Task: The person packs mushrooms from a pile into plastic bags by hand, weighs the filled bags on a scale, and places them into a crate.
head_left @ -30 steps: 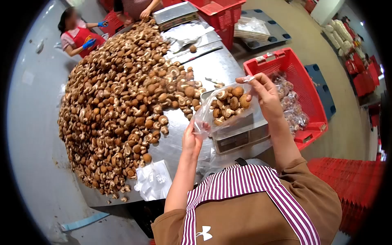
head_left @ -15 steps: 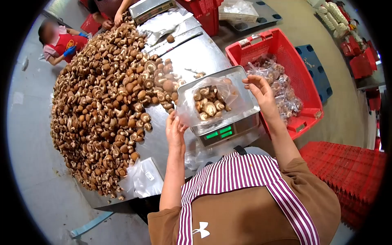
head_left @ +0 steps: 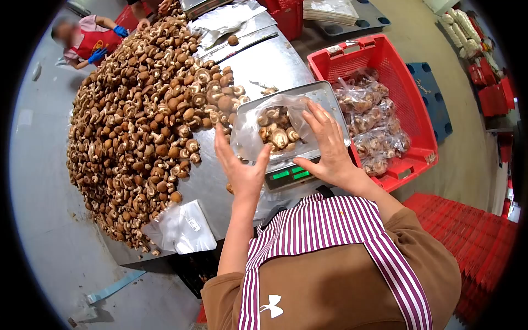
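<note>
A metal desk (head_left: 264,63) carries a broad heap of mushrooms (head_left: 132,132) that fills its left side, the edge reaching near the left grip. Past the far left of the heap is a person in a red apron (head_left: 93,45) and blue gloves. A red crate (head_left: 413,102) holding filled clear bags stands to the right of the scale. The wearer's bare forearms stretch forward from brown sleeves, the right one slanting inward across the crate's near corner. Between them sits the scale (head_left: 317,91). Over it, the right grip (head_left: 312,137) is loosely spread, fingers pointing up and inward, thumb apart, covering part of the pan. The left grip (head_left: 240,146) is wide, fingers upward, thumb well out. Neither visibly clasps anything; whether they touch the bag I cannot tell. The open clear bag (head_left: 245,137) lies on the pan between them, mushrooms inside. Flat plastic bags (head_left: 184,228) lie at the desk's near edge. The scale's display (head_left: 289,173) glows green. One loose mushroom (head_left: 233,40) lies farther off.
</note>
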The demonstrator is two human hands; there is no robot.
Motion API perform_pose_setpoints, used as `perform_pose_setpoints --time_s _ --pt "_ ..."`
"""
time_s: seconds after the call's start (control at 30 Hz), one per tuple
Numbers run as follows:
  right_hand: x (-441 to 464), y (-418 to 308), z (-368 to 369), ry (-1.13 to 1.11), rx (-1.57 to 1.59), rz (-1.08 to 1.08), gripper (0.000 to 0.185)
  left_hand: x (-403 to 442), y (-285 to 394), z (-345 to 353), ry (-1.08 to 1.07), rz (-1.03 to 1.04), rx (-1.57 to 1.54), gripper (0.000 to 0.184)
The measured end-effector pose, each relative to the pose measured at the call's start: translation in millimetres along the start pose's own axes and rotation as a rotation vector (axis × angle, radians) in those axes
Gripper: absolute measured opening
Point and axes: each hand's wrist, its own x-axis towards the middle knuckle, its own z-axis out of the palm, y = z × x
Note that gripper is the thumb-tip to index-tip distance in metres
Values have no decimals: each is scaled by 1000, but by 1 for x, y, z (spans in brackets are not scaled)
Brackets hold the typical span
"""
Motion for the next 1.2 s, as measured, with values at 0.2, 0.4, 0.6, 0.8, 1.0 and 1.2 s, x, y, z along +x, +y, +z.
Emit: perform_pose_setpoints --time_s 0.2,0.4,0.6,0.8,1.0,1.2 --pt "5 35 14 154 -87 79 66 -2 -49 18 -11 -73 206 85" --pt "-10 103 25 160 729 594 15 -43 -156 18 -21 -545 -114 47" --pt "-3 85 17 2 711 553 18 -60 -150 -15 182 -635 -457 37" --pt "7 80 19 -22 758 516 27 -46 -256 -47 269 -561 192 42" --pt "11 81 19 -34 771 504 27 14 -276 -52 381 -338 615 43" --pt "4 80 17 -57 709 535 26 18 -308 -58 286 -492 270 23"
